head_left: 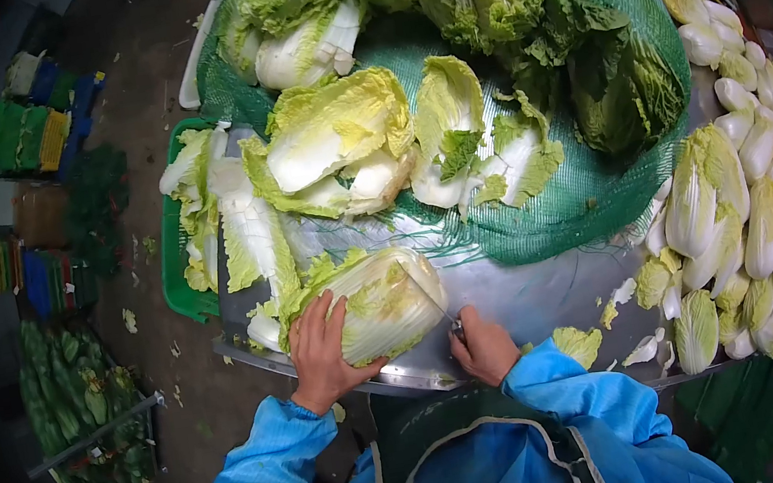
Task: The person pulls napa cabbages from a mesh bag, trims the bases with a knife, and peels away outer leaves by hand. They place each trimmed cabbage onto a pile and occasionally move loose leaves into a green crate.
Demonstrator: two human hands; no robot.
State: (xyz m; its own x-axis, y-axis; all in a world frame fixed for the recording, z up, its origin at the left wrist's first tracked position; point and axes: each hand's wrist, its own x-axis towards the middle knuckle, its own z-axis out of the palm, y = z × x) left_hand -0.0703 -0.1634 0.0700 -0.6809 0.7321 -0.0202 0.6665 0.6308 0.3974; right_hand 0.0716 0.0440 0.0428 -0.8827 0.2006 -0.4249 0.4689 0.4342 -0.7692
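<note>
1. At the near edge of the metal bench (534,294), a napa cabbage (386,304) lies on its side, its base end turned right.
2. The left hand (321,353) lies spread wide over the cabbage's leafy end, pressing it down.
3. The right hand (485,349) is closed around a knife (445,316) whose blade touches the cabbage's base.
4. Bare bench lies just right of the knife, scattered with small leaf scraps (626,292).
5. Trimmed cabbages (751,207) crowd the right edge.
6. Behind, a green net (600,201) of untrimmed heads fills the far side.
7. Loose outer leaves (245,233) overhang the left edge above a green crate (178,291).
</note>
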